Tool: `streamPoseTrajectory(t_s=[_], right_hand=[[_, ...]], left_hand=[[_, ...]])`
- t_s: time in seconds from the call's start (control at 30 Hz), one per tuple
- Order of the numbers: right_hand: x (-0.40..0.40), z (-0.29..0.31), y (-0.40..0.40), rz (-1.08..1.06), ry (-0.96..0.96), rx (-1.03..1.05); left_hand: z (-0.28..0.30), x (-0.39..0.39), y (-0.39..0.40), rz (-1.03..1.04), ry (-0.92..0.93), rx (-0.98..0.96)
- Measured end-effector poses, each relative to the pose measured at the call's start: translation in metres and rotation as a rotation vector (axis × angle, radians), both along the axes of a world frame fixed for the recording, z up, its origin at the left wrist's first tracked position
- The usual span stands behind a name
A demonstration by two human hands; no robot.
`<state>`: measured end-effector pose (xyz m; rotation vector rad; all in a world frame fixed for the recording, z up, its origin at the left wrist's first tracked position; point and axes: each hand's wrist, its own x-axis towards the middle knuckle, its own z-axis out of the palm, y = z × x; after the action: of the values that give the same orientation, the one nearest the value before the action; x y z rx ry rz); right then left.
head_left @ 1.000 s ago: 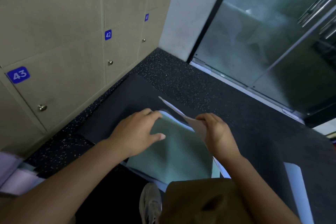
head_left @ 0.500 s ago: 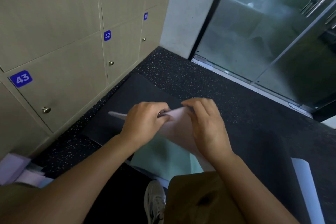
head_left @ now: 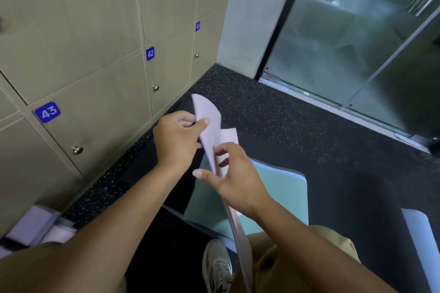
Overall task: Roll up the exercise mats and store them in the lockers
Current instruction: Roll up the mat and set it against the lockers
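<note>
Two hands, left and right, pinch one lilac mat (curling); one green mat beneath.

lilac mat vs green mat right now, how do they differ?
The lilac mat is lifted off the floor; the green mat lies flat on it.
The lilac mat is bent and curling at its top end; the green mat is unrolled.
The left hand and right hand both grip the lilac mat; neither touches the green mat.
Shared: both are thin, pale and not yet rolled.
</note>
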<state>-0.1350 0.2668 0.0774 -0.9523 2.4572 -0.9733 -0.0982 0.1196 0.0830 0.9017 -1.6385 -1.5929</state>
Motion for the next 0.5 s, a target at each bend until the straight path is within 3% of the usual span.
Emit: streamPoseTrajectory(t_s=[0.13, 0.23, 0.37, 0.5], right_hand=[[-0.008, -0.011, 0.002, -0.012, 0.028, 0.159], [-0.011, -0.016, 0.009, 0.000, 0.178, 0.213], [-0.014, -0.009, 0.008, -0.004, 0.385, 0.175], [-0.014, -0.001, 0.005, 0.047, 0.672, 0.151]], left_hand=[[0.003, 0.001, -0.013, 0.113, 0.020, 0.049], [0.004, 0.005, -0.026, 0.195, -0.011, -0.033], [0.007, 0.022, -0.030, 0.301, -0.243, -0.553], [0.019, 0.042, -0.041, 0.184, -0.335, -1.094]])
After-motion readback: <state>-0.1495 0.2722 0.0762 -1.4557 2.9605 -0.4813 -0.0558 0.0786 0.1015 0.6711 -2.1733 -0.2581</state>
